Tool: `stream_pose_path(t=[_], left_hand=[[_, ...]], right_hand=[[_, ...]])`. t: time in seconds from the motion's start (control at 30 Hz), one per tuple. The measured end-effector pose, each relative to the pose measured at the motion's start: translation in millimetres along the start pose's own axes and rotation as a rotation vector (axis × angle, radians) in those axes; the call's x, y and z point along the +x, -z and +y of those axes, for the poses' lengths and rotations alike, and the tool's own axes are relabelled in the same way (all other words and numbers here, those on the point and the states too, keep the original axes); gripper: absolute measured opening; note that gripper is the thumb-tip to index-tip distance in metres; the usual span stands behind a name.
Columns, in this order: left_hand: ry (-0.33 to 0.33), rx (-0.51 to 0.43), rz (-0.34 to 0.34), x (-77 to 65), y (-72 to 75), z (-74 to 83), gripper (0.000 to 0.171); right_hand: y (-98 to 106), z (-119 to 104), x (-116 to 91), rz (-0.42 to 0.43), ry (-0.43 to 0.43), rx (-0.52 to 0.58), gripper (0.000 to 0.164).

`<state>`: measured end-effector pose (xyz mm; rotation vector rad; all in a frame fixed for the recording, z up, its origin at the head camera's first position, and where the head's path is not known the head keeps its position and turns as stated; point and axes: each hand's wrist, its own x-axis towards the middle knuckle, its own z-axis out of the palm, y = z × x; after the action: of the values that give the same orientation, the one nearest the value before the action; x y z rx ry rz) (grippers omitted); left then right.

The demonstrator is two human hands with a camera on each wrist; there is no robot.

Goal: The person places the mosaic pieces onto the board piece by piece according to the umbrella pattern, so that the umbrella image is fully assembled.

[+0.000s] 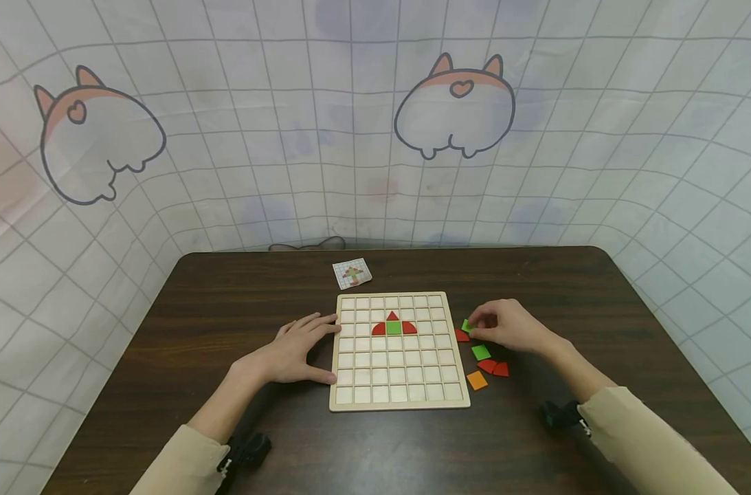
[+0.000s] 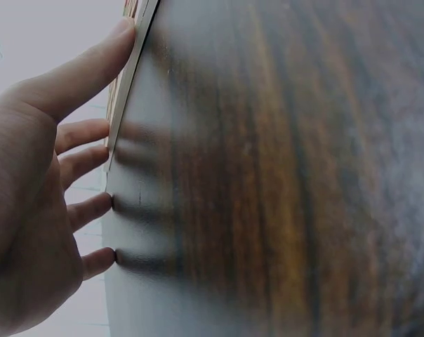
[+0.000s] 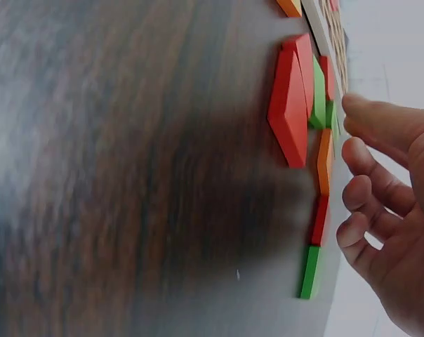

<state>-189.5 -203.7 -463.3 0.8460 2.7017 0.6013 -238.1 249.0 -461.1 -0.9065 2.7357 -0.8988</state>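
Note:
A wooden grid board (image 1: 380, 402) lies mid-table. On it a green square tile (image 1: 393, 328) sits below a red triangle (image 1: 392, 316), with a red quarter-round piece (image 1: 379, 329) to its left and another red quarter-round piece (image 1: 409, 328) to its right. My left hand (image 1: 293, 348) rests at the board's left edge, fingers spread, thumb and fingertips along the rim. Beyond the board's right edge, my right hand (image 1: 512, 326) pinches a green square tile (image 1: 466, 326) between thumb and forefinger. In the right wrist view, its other fingers are curled.
Right of the board lie a green tile (image 1: 481, 353), an orange tile (image 1: 477, 380), a red piece (image 1: 462, 335) and two red pieces (image 1: 501, 369) together. The right wrist view shows an orange block (image 3: 325, 163) beneath the hand. A picture card (image 1: 352, 273) lies behind the board.

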Motion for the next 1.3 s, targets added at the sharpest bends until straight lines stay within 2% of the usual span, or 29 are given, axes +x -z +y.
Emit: stream_pose_path(t=[0.43, 0.63, 0.87, 1.3], left_hand=[[0.013, -0.001, -0.006, -0.8, 1.6, 1.6, 0.091], [0.014, 0.003, -0.003, -1.2, 1.4, 1.4, 0.091], [0.009, -0.001, 0.0, -1.1, 0.8, 1.3, 0.092], [0.004, 0.005, 0.004, -0.3, -0.8, -0.6, 0.092]], right_hand=[[-8.5, -4.4, 9.4, -0.063, 0.028, -0.022, 0.016], [-7.9, -4.2, 11.1, -0.062, 0.065, -0.06, 0.017], [-6.0, -0.9, 10.0, -0.027, 0.064, -0.085, 0.024], [-3.2, -4.0, 10.5, -0.06, 0.056, -0.084, 0.015]])
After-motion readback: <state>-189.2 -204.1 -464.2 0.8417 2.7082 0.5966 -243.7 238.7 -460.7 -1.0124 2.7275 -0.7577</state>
